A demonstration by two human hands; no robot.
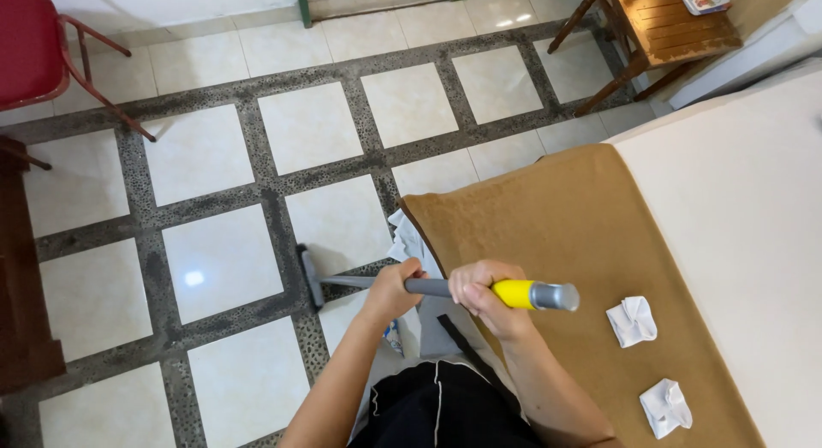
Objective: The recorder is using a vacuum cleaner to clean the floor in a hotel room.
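Gripping a mop handle (428,287), left hand (396,291) and right hand (485,295) both grip it tight; steady, overlapping strokes would keep the mop head (310,275) flat on the tiled floor (214,259).

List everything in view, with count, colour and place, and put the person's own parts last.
mop: one, grey shaft with yellow grip and grey end cap, held across the middle, head down on the floor
crumpled paper wads: two, white, on the brown cloth at lower right
brown cloth: one, tan, laid over the surface on the right
white surface: one, cream, right edge
white paper scraps: a few, on the floor by the cloth's edge
tiled floor: cream tiles with dark speckled bands
red chair: one, upper left
wooden stool: one, brown, upper right
dark wooden furniture: one, left edge
left hand: gripping the grey shaft
right hand: gripping beside the yellow grip
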